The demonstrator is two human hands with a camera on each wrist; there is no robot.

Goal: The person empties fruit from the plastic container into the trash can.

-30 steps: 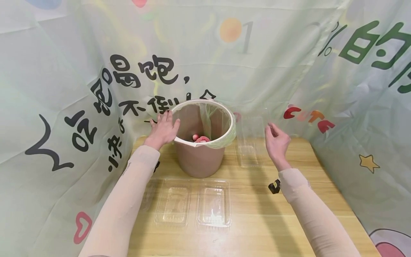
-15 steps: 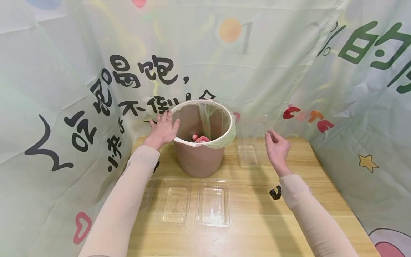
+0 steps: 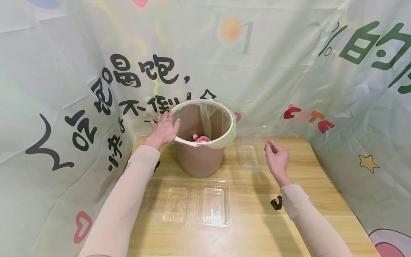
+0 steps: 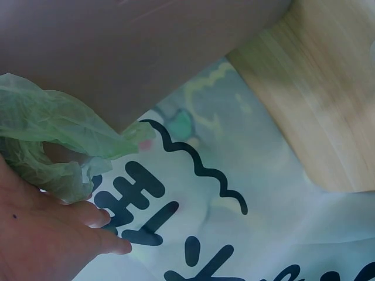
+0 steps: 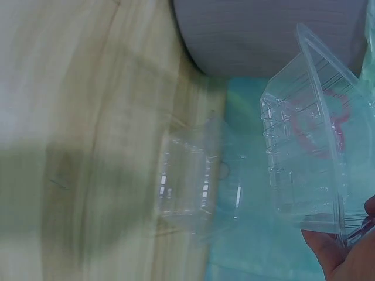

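My left hand (image 3: 163, 130) rests with spread fingers on the white rim of a brown trash bin (image 3: 200, 160), which is lined with a thin green bag (image 4: 64, 117). Inside the bin lie pinkish-red round items (image 3: 201, 138), too small to identify. To the bin's right, my right hand (image 3: 277, 157) pinches the edge of a clear plastic container (image 5: 304, 158) between thumb and fingers. The container hangs tilted above another clear container (image 5: 187, 175), which sits on the table beside the bin. In the head view the two clear containers overlap and are hard to tell apart.
Two more clear trays, a left one (image 3: 172, 205) and a right one (image 3: 214, 205), lie on the wooden table (image 3: 250, 232) in front of the bin. Another clear edge shows faintly by the left sleeve. Printed cloth (image 3: 273, 82) hangs around the table's back and sides.
My right hand has moved down and slightly nearer, lowering the held container toward the table. The left hand and the bin have stayed in place.
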